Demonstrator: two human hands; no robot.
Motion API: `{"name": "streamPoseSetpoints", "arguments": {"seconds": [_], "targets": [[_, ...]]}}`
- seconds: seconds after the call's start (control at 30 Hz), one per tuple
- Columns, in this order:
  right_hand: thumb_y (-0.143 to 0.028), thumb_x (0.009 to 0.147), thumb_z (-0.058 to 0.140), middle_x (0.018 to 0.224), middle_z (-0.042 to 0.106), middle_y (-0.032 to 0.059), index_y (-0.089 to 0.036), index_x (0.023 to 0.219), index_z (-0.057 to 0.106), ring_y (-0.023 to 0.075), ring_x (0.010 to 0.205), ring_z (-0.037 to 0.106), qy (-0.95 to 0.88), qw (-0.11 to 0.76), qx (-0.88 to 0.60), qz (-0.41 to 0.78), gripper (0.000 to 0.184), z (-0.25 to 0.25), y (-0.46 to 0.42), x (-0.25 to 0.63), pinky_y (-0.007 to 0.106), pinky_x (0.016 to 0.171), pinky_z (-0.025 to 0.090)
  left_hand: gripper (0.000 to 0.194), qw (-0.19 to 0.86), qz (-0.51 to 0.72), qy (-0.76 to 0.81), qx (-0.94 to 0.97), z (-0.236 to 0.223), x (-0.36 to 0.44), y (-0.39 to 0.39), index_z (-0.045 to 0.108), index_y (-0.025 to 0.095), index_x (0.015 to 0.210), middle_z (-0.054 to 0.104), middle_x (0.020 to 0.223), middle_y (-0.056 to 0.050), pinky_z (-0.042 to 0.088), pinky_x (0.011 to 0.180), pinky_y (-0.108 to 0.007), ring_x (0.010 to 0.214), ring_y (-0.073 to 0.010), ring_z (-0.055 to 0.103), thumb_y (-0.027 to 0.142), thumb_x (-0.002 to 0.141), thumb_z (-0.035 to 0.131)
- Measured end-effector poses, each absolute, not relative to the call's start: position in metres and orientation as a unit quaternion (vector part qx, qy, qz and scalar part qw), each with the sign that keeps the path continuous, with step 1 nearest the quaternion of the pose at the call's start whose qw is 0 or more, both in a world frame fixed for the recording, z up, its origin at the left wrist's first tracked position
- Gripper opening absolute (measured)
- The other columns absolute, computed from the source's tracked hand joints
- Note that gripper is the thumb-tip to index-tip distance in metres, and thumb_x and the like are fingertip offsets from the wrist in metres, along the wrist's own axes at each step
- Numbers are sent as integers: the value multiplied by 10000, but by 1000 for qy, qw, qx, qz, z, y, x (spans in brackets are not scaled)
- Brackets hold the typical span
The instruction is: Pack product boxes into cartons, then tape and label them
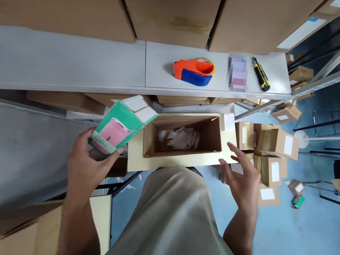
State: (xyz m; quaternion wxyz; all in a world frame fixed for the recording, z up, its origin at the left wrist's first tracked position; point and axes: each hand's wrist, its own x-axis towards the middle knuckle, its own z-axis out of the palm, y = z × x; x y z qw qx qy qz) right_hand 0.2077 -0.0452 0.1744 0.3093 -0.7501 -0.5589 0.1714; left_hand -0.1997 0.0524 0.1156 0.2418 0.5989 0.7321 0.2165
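Note:
My left hand [91, 163] grips the lower end of a green retail box [115, 129] with a pink picture on its front. The box is tilted, its white end flaps pointing up and right. To its right, an open cardboard box [215, 139] rests on a pale yellow board [135, 160]; crumpled white paper pieces [184, 138] lie inside it. My right hand [241, 173] is at the board's right end, near a white label, with its fingers apart and nothing in them. Whether its fingertips touch the board I cannot tell.
On the grey shelf [103, 61] ahead lie an orange and blue tape dispenser [194, 71], a blurred-out packet [238, 74] and a yellow-black box cutter [261, 75]. Large cartons [171, 16] stand behind. Several labelled cartons [275, 144] are stacked on the blue floor at right.

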Motion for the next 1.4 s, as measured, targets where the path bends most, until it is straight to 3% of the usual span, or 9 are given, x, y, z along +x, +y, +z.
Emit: {"name": "streamPoseSetpoints", "arguments": {"seconds": [0.17,0.37,0.53,0.77,0.93,1.03,1.23,1.33,1.4], "targets": [[-348,1067,765,1743,614,64,-426,1809,438,386,1473,702,-680,288,-657,152,815,184,-17,202,603,1116,705,746,225,191,590,751,169,-127,65,603,336,1589,671,1591,-69,497,1339,-573,1558,-397,580,202,867,729],[-83,931,711,1683,672,59,-343,1741,534,342,1426,742,-715,187,-633,231,869,130,31,227,515,1130,696,823,262,105,522,805,125,-66,74,558,285,1649,645,1632,-108,530,1308,-537,1564,-367,551,37,873,674],[-85,898,735,1608,724,150,-230,1670,588,386,1314,802,-708,138,-641,261,799,86,50,235,536,1078,693,860,271,79,509,813,83,-56,77,521,257,1683,652,1580,-139,567,1245,-547,1520,-376,572,-3,873,645],[-158,932,763,1533,759,196,-198,1633,612,391,1203,819,-717,120,-633,266,719,70,65,234,525,992,689,940,284,74,516,805,63,-48,86,477,275,1717,651,1568,-140,571,1237,-541,1493,-367,587,-30,850,673],[-330,959,855,1571,708,207,-204,1670,587,398,1367,735,-724,131,-618,276,771,69,67,239,613,1204,605,925,261,102,551,786,61,-51,75,443,252,1747,535,1711,-181,497,1325,-579,1605,-398,516,41,893,730],[-396,1004,837,1528,703,182,-242,1596,643,376,1392,694,-708,176,-642,233,642,71,55,255,609,1236,572,864,193,146,626,741,63,-67,58,465,231,1725,535,1708,-213,457,1345,-616,1619,-440,500,198,935,813],[-579,1030,765,1162,761,150,-210,1160,753,331,1034,719,-611,197,-748,166,391,64,29,283,467,884,598,467,97,152,787,590,52,-95,39,743,196,1316,760,1397,-217,496,1255,-638,1395,-467,651,437,928,841],[-529,1060,669,991,779,104,-216,977,748,266,828,688,-600,172,-756,198,333,58,26,279,402,802,529,195,104,145,811,557,45,-92,39,778,230,1050,839,1174,-160,560,1155,-569,1214,-415,734,404,975,735],[-445,1051,632,952,797,99,-216,912,752,256,789,689,-600,155,-759,202,294,59,27,273,386,788,500,170,107,145,821,542,44,-87,38,777,235,964,853,1084,-146,587,1085,-522,1125,-390,762,370,987,676]]}}
